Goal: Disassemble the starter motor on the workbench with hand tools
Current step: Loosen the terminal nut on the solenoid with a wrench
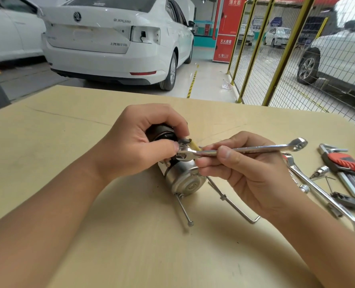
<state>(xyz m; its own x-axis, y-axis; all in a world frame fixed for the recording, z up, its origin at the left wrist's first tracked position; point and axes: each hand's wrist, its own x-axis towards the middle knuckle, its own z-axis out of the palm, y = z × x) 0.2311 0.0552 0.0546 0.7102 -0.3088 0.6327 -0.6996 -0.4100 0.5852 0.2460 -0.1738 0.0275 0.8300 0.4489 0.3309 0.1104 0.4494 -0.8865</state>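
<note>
On the tan workbench (68, 142), mid-frame: starter motor (182, 177) lies on its side, silver end cap toward the camera, dark solenoid end pointing away. Left hand (135, 142) curls over the far, dark end, fingers wrapped round it, thumb tip pressed near the terminal stud by the wrench's open jaw. Left forearm enters from lower left, wrist bent in toward the motor. Right hand (245, 169) pinches the shank of a combination wrench (249, 150) between thumb and fingers; open end seated on a nut at the motor's terminal, ring end pointing out to the right, clear of the table. Two long through-bolts (184, 210) stick out of the end cap toward the camera. At right on the bench: hex key set (346, 163) with red holder, ratchet handle (317, 190), loose socket bit (319, 171). White car (110, 38) parked beyond.
</note>
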